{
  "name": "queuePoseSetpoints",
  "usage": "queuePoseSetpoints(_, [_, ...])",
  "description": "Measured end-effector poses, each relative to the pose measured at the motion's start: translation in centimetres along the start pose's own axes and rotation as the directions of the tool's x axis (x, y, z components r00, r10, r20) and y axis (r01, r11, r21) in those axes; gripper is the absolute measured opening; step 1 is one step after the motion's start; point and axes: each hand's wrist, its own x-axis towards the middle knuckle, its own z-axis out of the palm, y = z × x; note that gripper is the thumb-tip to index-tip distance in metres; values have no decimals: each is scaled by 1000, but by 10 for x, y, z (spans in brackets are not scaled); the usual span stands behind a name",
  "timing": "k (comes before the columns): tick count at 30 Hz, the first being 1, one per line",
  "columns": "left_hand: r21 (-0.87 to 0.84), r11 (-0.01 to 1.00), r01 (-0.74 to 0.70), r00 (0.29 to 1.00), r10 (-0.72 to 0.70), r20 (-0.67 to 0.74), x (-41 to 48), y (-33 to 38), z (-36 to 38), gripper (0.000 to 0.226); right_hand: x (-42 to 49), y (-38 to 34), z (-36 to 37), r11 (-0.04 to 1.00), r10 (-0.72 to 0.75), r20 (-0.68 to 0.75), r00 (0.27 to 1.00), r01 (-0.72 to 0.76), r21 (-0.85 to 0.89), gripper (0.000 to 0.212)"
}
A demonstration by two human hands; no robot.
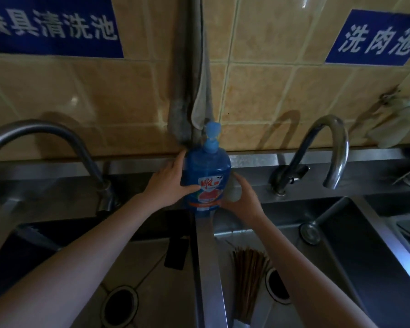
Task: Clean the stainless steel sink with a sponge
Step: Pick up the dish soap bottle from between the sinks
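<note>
Directly below the fingers lies the stainless steel sink point(208, 256), dull grey and streaked, its flat divider running from under the fingertips toward the camera. Two basins show in the head view, a left basin point(140, 268) below the left fingers and a right basin point(341, 245) below and right of the right fingers. Each has one round drain, two in all: the left drain point(120, 306) and the right drain point(276, 287).

The left hand point(173, 181) grips one blue detergent bottle point(207, 176), thumb across the front label and fingers curled round its left side. The right hand point(244, 197) cups the bottle's lower right corner with curled fingers. The bottle stands upright on the divider's far end.

Two curved faucets rise beside the hands: a left faucet point(45, 129) and a right faucet point(336, 143). Two blue signs, a left sign point(55, 27) and a right sign point(376, 39), hang above the fingers. One bundle of chopsticks point(249, 280) lies in the right basin; one dark flat object point(176, 253) lies in the left.
</note>
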Motion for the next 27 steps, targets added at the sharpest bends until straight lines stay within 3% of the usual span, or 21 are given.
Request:
queuePoseSetpoints(4, [-155, 988, -4, 999, 9, 32, 17, -2, 6, 106, 20, 14, 14, 984, -146, 80, 986, 136, 117, 92])
queuePoseSetpoints(7, [-204, 979, -24, 998, 34, 47, 25, -9, 13, 106, 30, 26, 25, 975, -72, 149, 986, 38, 217, 103])
queuePoseSetpoints(14, [-481, 877, -28, 996, 66, 64, 38, -9, 25, 106, 48, 44, 49, 937, -32, 230, 973, -51, 345, 105])
queuePoseSetpoints(27, [-580, 811, -74, 996, 29, -86, 26, -6, 32, 91, 49, 43, 56, 910, -31, 150, 988, -34, 413, 98])
